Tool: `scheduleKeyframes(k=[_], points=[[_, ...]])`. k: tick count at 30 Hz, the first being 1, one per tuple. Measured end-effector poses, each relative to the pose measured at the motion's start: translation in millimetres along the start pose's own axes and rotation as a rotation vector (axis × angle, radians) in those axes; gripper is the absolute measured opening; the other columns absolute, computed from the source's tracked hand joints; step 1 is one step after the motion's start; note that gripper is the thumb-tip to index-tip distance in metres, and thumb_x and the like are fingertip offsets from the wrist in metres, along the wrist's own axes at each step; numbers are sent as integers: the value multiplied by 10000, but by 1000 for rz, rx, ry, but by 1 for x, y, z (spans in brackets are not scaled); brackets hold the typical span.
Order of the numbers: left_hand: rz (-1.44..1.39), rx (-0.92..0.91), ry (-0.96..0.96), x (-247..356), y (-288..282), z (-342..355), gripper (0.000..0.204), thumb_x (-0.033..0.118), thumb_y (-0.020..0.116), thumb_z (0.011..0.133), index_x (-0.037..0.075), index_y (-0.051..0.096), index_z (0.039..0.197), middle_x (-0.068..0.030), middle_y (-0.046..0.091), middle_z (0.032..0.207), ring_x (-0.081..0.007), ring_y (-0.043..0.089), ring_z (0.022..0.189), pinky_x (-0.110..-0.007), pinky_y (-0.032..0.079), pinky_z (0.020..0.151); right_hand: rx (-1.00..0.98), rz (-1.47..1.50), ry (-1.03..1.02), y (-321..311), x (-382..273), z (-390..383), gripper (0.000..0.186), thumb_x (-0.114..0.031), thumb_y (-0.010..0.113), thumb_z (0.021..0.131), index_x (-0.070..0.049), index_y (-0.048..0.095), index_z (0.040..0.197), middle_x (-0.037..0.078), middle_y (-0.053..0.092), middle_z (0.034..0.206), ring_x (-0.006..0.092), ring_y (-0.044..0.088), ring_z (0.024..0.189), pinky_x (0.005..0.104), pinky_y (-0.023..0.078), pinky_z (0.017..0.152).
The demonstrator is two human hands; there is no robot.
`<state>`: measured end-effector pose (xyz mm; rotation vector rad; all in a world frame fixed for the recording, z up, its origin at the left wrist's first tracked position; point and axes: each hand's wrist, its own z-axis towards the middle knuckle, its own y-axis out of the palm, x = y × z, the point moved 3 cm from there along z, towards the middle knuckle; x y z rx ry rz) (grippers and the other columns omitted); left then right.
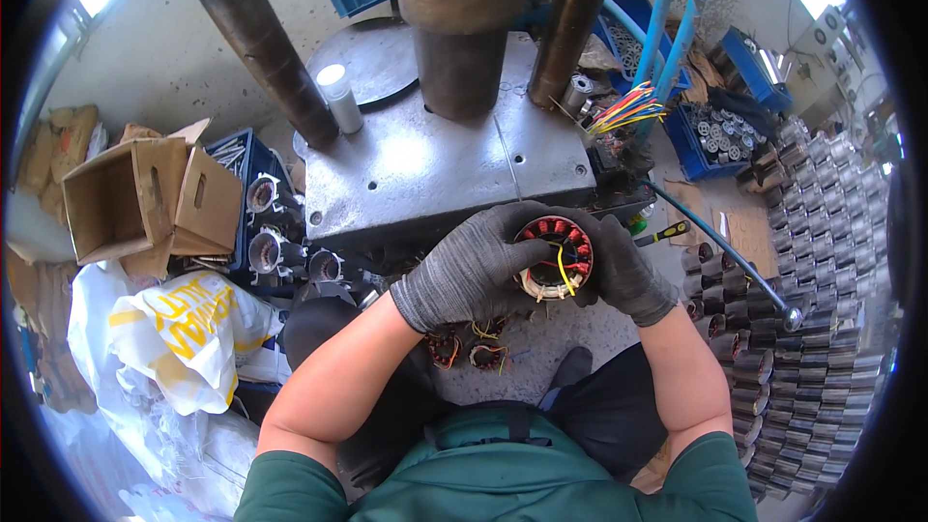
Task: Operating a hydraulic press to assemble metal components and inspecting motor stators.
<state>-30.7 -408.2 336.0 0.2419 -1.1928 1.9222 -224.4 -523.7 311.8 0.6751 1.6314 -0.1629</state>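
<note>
Between my two grey-gloved hands I hold a motor stator (556, 227), a ring with red and dark windings round its inside. Its open face is turned up towards me. A yellow lead wire (564, 269) crosses the opening. My left hand (469, 266) grips the ring's left side, with the thumb laid over the rim. The opposite side is held by my right hand (626, 275), whose fingers are partly hidden. Below them, several wound stators (488, 356) with loose coloured wires lie on the floor. Just in front of the hands is the steel bed (425, 169) of a press.
The press ram (452, 48) stands between two thick columns. A white bottle (338, 97) sits on the bed. Coloured wires (628, 111) and a screwdriver (664, 233) are at the right. Stacked metal cylinders (812, 271) fill the far right. Cardboard boxes (208, 193) and motor housings (269, 251) stand left.
</note>
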Motion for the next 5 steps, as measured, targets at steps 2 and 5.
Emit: scheduleKeyframes(k=[2, 5], points=[[-3, 20, 31, 0, 1, 1, 633, 210, 932, 732, 63, 681, 1294, -264, 642, 1361, -463, 671, 1232, -518, 581, 1049, -75, -42, 2, -1, -8, -1, 958, -811, 544, 1008, -50, 527, 1590, 102, 660, 1464, 205, 637, 1336, 374, 516, 1145], [23, 27, 58, -1, 6, 0, 766, 189, 983, 660, 111, 666, 1353, -238, 630, 1383, -446, 669, 1240, -527, 567, 1058, -114, -146, -29, -1, -15, -3, 1044, -847, 598, 953, -83, 455, 1651, 93, 611, 1532, 227, 610, 1374, 372, 493, 1168]])
